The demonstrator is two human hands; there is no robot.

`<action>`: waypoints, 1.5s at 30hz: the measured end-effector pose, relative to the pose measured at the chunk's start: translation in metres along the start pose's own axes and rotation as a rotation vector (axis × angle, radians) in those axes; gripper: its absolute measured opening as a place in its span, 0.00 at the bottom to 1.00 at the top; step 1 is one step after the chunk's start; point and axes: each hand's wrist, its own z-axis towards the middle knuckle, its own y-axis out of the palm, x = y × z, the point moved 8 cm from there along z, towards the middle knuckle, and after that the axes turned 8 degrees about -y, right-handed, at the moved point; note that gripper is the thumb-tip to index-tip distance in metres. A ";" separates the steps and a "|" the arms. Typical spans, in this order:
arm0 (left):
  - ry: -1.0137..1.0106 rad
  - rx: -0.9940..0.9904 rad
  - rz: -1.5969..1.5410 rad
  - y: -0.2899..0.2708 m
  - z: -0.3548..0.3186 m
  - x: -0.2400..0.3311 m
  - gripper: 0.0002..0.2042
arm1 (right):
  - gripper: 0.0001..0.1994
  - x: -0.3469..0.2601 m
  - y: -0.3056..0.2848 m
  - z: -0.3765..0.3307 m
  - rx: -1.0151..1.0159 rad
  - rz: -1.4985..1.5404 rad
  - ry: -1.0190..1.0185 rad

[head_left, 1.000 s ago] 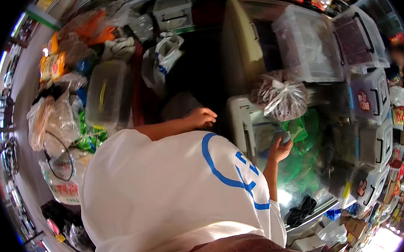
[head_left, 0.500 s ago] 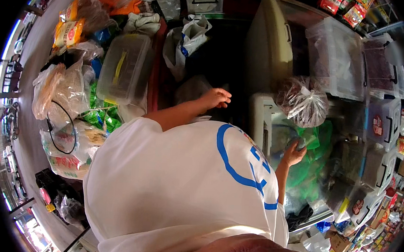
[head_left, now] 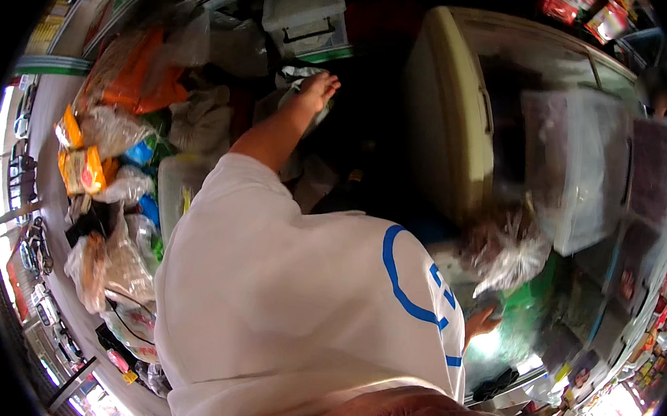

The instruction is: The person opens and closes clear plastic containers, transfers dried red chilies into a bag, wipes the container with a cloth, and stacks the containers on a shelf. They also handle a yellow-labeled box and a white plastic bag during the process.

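Note:
My left hand (head_left: 316,91) is raised at the far middle with its fingers stretched out and nothing in them. Just below it is a white plastic bag (head_left: 292,77), partly hidden by the hand and arm. On the right, my right hand (head_left: 482,321) is low over the glass top (head_left: 522,329) of a chest freezer. Its fingers close round a small grey wad that looks like a cloth (head_left: 490,302); much of it is hidden and blurred. Green plastic (head_left: 532,291) shows through the glass. A clear bag with dark contents (head_left: 508,255) lies just beyond that hand.
Clear lidded boxes (head_left: 583,171) stand along the right. A cream freezer edge (head_left: 452,108) rises at far right. To the left are piled plastic bags (head_left: 125,251), orange packets (head_left: 82,171) and a clear lidded box (head_left: 176,185). Another box (head_left: 304,16) stands at the back.
My left hand has moved farther away and a little left, its fingers straightening. My right hand appears lower in the picture with the grey wad. The whole view has turned and shifted.

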 end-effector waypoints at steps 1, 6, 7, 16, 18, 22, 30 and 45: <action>-0.005 -0.039 -0.147 -0.018 0.061 0.021 0.21 | 0.27 -0.006 0.000 -0.007 -0.036 -0.036 0.150; -0.034 0.182 -0.290 -0.046 0.188 0.095 0.25 | 0.27 -0.033 0.005 -0.011 -0.083 -0.306 0.274; -0.039 0.194 -0.324 -0.049 0.203 0.110 0.26 | 0.28 -0.038 0.008 -0.010 -0.085 -0.336 0.285; -0.055 0.182 -0.573 -0.030 0.283 0.149 0.24 | 0.29 -0.069 0.030 0.003 -0.078 -0.475 0.362; -0.030 0.168 -0.562 -0.035 0.302 0.150 0.23 | 0.29 -0.073 0.036 0.006 -0.073 -0.496 0.372; 0.050 0.098 -0.465 -0.045 0.327 0.166 0.21 | 0.29 -0.077 0.040 0.009 -0.074 -0.518 0.386; 0.144 0.315 -0.328 -0.058 0.236 0.181 0.17 | 0.30 -0.084 0.059 0.031 -0.105 -0.527 0.325; 0.142 0.171 -0.644 -0.077 -0.101 0.007 0.19 | 0.33 0.033 0.045 0.054 -0.126 -0.422 0.000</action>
